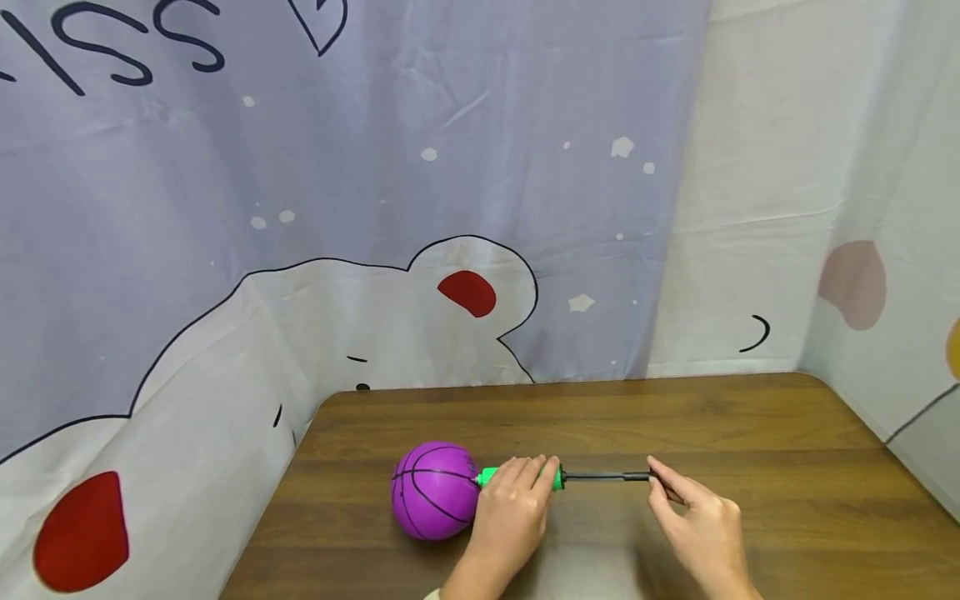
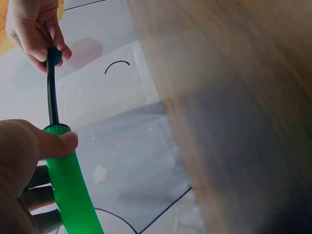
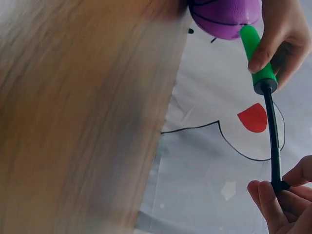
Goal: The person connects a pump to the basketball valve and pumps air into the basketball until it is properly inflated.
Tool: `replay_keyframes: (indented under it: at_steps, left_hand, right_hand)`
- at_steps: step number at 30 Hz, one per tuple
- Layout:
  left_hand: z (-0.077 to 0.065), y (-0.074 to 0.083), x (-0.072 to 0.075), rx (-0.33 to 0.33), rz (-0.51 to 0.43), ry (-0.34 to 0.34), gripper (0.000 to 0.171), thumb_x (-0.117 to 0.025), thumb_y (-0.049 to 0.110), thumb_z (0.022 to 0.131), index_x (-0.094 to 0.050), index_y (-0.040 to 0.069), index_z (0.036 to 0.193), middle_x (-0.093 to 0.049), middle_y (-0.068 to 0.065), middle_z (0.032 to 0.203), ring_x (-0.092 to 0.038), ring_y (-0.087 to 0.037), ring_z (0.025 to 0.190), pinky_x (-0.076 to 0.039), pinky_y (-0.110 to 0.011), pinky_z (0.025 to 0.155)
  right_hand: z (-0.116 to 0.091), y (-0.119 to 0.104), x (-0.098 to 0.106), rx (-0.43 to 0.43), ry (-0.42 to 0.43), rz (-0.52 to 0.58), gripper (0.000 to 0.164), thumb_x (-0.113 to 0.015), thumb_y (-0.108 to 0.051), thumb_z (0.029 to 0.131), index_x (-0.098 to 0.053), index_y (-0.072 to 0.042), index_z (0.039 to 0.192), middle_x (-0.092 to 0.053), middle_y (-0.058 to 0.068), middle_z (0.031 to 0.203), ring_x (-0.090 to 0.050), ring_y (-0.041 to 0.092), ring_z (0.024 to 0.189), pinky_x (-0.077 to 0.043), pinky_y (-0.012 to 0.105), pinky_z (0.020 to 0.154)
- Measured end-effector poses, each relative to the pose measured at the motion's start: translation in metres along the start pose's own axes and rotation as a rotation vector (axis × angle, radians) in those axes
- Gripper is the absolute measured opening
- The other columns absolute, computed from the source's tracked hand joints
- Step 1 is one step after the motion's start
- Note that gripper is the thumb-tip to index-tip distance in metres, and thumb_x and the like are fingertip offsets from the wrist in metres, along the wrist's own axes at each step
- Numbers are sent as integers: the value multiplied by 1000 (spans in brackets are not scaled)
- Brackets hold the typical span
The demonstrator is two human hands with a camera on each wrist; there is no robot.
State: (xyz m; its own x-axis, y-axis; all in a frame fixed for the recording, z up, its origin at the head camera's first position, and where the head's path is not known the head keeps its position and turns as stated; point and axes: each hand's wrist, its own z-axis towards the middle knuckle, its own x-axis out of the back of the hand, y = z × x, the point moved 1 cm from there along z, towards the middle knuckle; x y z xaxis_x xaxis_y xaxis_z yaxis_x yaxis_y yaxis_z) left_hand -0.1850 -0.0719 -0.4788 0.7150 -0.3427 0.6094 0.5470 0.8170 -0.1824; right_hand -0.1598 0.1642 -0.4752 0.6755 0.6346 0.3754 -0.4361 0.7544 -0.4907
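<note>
A purple ball (image 1: 433,492) with black seam lines sits on the wooden table. Against its right side is the tip of a green hand pump (image 2: 73,190). My left hand (image 1: 513,508) grips the pump's green barrel (image 3: 251,41), thumb along one side and fingers round the other. The black rod (image 1: 600,477) is drawn well out of the barrel toward the right. At the rod's far end my right hand (image 1: 701,521) pinches the black handle (image 3: 279,186) between thumb and fingers. Where the tip meets the ball, the right wrist view shows them touching.
The brown wooden table (image 1: 750,433) lies under everything, with rounded back corners. A printed curtain (image 1: 570,208) in grey-blue and white hangs right behind its back edge. More white cloth (image 1: 885,208) hangs along the right side.
</note>
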Motion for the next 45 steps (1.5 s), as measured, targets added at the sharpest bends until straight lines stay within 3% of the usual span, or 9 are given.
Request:
replay_keyframes:
  at_steps: [2,6,9,17,24,29,33,36,45]
  left_hand:
    - [1,1,-1,-25,23,1,30,-67,9,82,-76,12,111,-76,-3,102,-71,-18,91,-60,-33,89]
    - [2,6,-5,-64,58,-10,39,-71,6,72,-75,10,111,-76,-3,100,-70,-18,90,-59,-33,88]
    - [2,10,-7,-73,68,-28,40,-76,8,71,-75,11,111,-75,-2,100,-69,-17,90,-59,-32,89]
    - [2,15,-6,-68,24,-36,30,-75,10,79,-77,11,109,-76,0,99,-71,-14,87,-59,-29,87]
    - [2,5,-3,-26,-41,-25,29,-76,22,83,-76,14,112,-75,2,100,-70,-13,90,-58,-30,91]
    - [2,-2,-1,-6,-40,-37,32,-79,23,81,-75,15,112,-74,2,100,-69,-14,92,-58,-32,93]
    - [1,-5,-2,-5,-38,-10,38,-84,23,75,-75,14,111,-74,0,99,-70,-16,91,-58,-33,92]
    - [1,-6,-2,-2,-33,-8,39,-85,22,74,-75,15,111,-74,1,99,-70,-16,91,-58,-32,93]
    - [1,-3,-1,-23,-42,-4,31,-75,19,83,-76,12,113,-75,-2,102,-70,-17,92,-57,-31,92]
  right_hand:
    - [-1,-3,-3,-5,-3,9,30,-76,4,72,-82,-9,99,-77,6,79,-65,-8,71,-29,12,38]
    - [-3,-13,-14,43,12,-6,32,-77,4,70,-82,-9,99,-77,5,78,-71,5,64,-45,18,43]
    - [-7,-22,-24,86,1,-1,33,-78,6,68,-81,-7,98,-77,5,78,-73,14,61,-55,22,52]
    - [-15,-37,-41,117,-81,80,34,-82,9,68,-80,-3,100,-78,6,83,-72,11,62,-56,13,59]
    - [-9,-25,-32,139,-11,55,34,-80,7,66,-81,-6,98,-77,4,80,-72,10,62,-54,15,55]
    - [-2,-10,-14,57,17,22,33,-77,5,69,-82,-10,98,-78,5,80,-69,-3,67,-48,15,49]
    - [0,-4,-4,-31,-6,33,31,-76,6,72,-82,-8,99,-77,8,82,-62,-15,74,-36,12,40]
    - [1,-2,0,-57,-22,20,29,-75,5,74,-82,-8,99,-77,8,80,-58,-18,76,-28,12,37]
    - [-1,-8,-3,-77,-45,15,30,-79,2,74,-82,-11,101,-77,4,79,-61,-14,76,-33,15,40]
